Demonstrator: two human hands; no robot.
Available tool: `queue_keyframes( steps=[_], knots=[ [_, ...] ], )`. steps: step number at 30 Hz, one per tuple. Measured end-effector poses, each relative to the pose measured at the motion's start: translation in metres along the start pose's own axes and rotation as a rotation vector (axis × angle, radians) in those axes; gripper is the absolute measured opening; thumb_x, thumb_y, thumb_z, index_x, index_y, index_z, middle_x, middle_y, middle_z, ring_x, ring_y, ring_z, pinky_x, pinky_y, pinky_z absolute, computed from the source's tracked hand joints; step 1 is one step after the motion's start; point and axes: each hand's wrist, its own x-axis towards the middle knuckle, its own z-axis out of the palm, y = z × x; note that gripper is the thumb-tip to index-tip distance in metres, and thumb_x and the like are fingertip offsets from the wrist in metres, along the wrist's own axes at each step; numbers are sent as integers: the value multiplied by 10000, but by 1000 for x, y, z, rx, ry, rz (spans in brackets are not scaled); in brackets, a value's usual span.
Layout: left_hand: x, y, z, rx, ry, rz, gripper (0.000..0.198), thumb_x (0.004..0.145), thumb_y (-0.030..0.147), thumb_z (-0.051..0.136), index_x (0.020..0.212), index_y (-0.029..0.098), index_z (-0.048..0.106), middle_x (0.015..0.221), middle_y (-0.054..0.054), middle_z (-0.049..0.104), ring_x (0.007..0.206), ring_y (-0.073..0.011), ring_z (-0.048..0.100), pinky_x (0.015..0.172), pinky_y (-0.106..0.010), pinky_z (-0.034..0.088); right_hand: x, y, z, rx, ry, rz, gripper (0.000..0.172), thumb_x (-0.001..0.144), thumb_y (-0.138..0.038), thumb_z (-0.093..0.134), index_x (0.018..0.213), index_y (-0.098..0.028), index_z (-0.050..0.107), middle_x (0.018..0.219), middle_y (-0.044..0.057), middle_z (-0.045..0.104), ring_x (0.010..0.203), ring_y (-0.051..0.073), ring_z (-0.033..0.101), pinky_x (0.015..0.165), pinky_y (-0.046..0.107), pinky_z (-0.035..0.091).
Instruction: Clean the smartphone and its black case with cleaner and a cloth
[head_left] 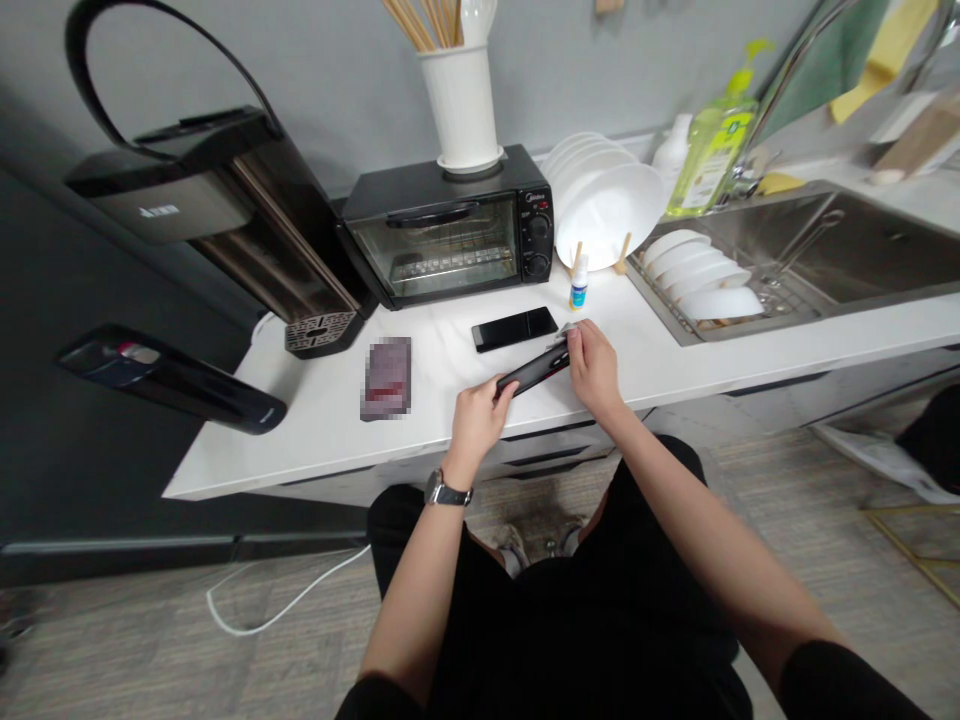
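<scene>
Over the front of the counter, a slim black phone is tilted nearly edge-on between my two hands, its side buttons showing. My left hand is closed on its left end. At the other end my right hand is closed, pinching a small greyish cloth against the phone; its exact shape is mostly hidden by the fingers. A second black phone lies flat just behind. Near my right hand stands a small white spray bottle with a blue label.
A blurred-out purple-grey packet lies on the white counter. Behind stand a toaster oven, a tall black appliance and racked white plates. A dark cylinder overhangs the left end; a sink is right.
</scene>
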Motion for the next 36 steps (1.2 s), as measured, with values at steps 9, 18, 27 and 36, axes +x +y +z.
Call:
queue_keyframes(
  steps=[9,18,27,36],
  knots=[
    [1,-7,2,149,-61,11,205,946,113,566,828,149,729,775,-103,763,684,-219,704,672,-297,501,-42,-78,27,-32,-167,-231,338,1092,-249,378,1218,-240,691,1240,75,738,1425,273,507,1315,648,70],
    [1,-5,1,126,-69,-32,210,962,156,602,806,155,743,769,-102,769,697,-220,710,704,-300,510,-29,-42,14,-163,-303,-484,348,1077,-298,435,1355,-246,638,1253,78,716,1215,269,592,1320,578,176],
    [-2,-1,0,-22,-23,-15,253,1048,345,604,1113,171,775,841,-63,798,670,-162,690,647,-245,458,-6,-2,-6,-228,-140,-305,356,1094,-319,333,1002,-228,665,986,82,677,1040,277,577,1219,541,325],
    [-1,-1,1,14,-6,-3,270,1054,355,594,1079,167,786,785,-55,772,632,-154,657,639,-251,431,-4,12,-2,70,-30,72,451,1124,-420,228,1017,-220,618,850,72,645,777,243,596,783,383,501]
  ],
)
